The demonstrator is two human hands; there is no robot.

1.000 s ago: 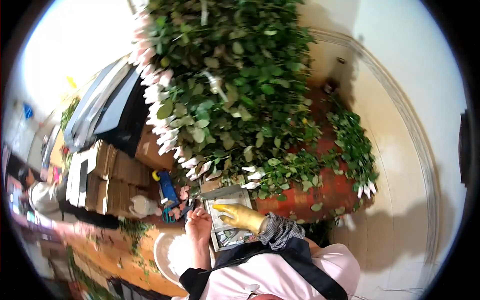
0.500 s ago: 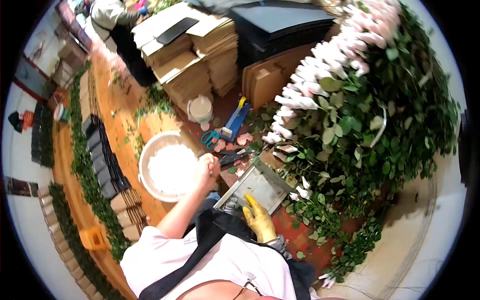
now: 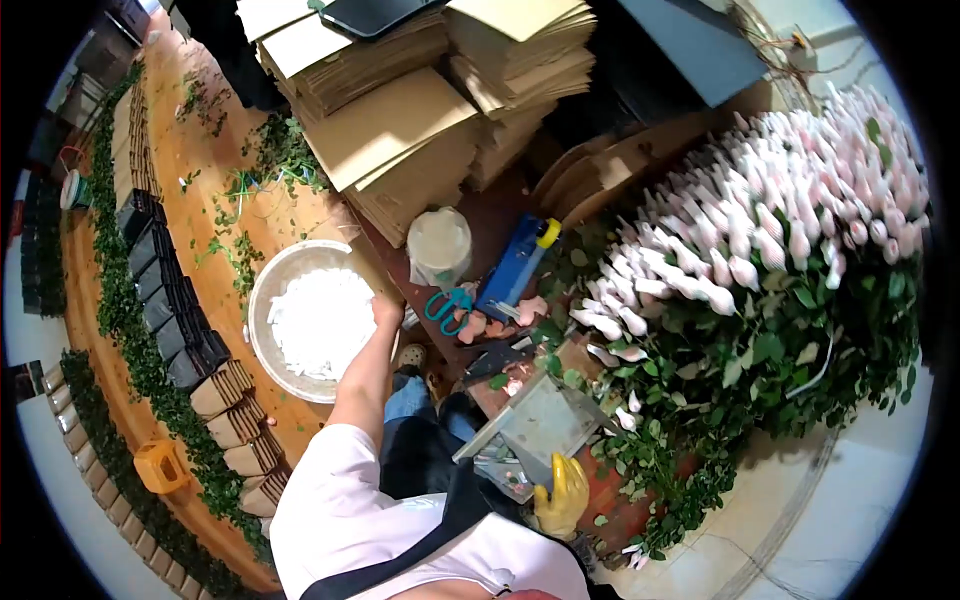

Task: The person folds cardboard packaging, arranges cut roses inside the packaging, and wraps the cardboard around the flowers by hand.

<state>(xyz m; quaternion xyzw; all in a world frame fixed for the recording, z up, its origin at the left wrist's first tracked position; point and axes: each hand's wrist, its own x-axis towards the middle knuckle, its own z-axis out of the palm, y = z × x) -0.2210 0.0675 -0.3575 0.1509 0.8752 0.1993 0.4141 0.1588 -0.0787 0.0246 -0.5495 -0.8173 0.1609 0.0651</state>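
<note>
The white pieces [image 3: 318, 322] lie loosely heaped in a round pale basin [image 3: 265, 350], directly beside the left hand [image 3: 386, 312], which is at the basin's near-side rim. Its fingers are too bunched and small to tell whether they pinch a piece or rest against the rim. The basin's place next to that arm probably keeps the pieces within a short reach.

The right hand [image 3: 563, 497], in a yellow glove, has its fingers loosely spread with nothing seen between them; the glove perhaps guards against thorns. Just beyond its fingertips is a metal tray [image 3: 549, 421], set slantwise on the red table [image 3: 603, 487], handy to that palm.

Between and beyond the two hands are pink petals [image 3: 530, 311], teal scissors [image 3: 452, 311], a blue dispenser [image 3: 513, 268] with a yellow part, and a white tub [image 3: 440, 243]. Farther out from the left hand, cardboard sheets [image 3: 398, 128] stand in stacks, a black phone [image 3: 368, 14] on top. Beyond the right hand, sleeved flower heads [image 3: 750, 230] are massed together, probably to keep the buds aligned and unbruised. Another person's dark-clothed legs [image 3: 222, 45] show beyond the stacks. No brand or label is readable; marks on the shirt [image 3: 345, 510] are too faint.
</note>
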